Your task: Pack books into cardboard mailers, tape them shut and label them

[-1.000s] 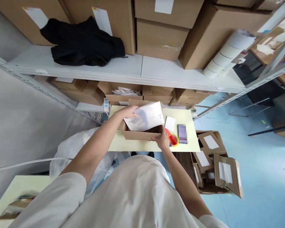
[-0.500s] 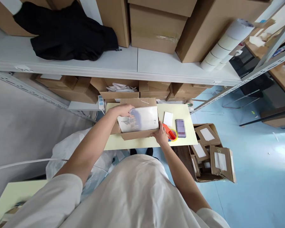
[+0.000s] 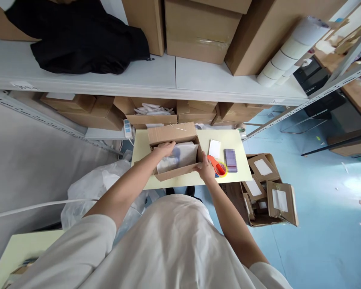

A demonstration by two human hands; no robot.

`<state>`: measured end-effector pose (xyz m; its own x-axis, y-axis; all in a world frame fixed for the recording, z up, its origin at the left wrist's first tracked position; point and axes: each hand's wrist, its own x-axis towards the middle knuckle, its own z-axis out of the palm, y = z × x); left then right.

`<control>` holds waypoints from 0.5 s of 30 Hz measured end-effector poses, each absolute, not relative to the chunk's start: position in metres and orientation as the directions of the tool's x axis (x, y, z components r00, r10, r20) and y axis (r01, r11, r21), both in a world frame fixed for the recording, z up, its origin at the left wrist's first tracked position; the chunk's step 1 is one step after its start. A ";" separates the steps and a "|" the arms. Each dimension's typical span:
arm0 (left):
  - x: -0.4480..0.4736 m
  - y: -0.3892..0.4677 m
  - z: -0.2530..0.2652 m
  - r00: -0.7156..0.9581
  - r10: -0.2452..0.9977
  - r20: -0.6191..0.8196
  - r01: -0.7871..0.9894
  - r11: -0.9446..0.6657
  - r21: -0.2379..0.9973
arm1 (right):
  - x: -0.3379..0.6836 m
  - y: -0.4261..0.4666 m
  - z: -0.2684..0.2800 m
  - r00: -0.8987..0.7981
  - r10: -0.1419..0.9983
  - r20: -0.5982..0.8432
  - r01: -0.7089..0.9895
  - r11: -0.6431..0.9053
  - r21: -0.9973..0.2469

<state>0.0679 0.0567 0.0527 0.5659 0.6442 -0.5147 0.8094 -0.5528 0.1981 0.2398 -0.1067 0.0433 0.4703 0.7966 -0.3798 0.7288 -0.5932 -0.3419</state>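
An open cardboard box (image 3: 176, 173) sits on the pale yellow table (image 3: 141, 152), its back flap raised. Inside lies a flat white package (image 3: 188, 154) with a blue-purple print, lower than the box rim. My left hand (image 3: 166, 149) reaches in at the upper left and holds the package by its edge; some fingertips are hidden. With my right hand (image 3: 205, 167) I grip the box's right front corner, thumb along the front wall. Just right of that hand lies a red tape dispenser (image 3: 215, 164) with a yellow-rimmed roll.
A white card (image 3: 214, 149) and a blurred purple packet (image 3: 230, 160) lie on the table's right. Above stands a grey shelf (image 3: 108, 84) with boxes, a black garment (image 3: 87, 40) and label rolls (image 3: 291, 52). A carton of parcels (image 3: 266, 188) stands on the floor at right.
The white package has gone down into the box, from above the rim to inside it. My left hand followed it, slightly right and down. My right hand stays on the box corner.
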 end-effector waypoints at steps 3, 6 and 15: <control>0.068 0.037 0.048 0.577 0.708 -0.407 0.809 -0.565 0.164 | 0.241 -0.106 0.044 0.457 0.801 -0.387 0.739 -0.584 -0.336; 0.062 0.019 0.054 0.608 0.754 -0.248 0.793 -0.590 0.150 | 0.246 -0.108 0.045 0.407 0.827 -0.388 0.765 -0.541 -0.349; -0.021 -0.057 0.071 -0.270 0.962 -0.047 0.814 0.254 0.522 | 0.295 -0.077 0.053 0.260 0.947 -0.190 0.705 -0.321 -0.632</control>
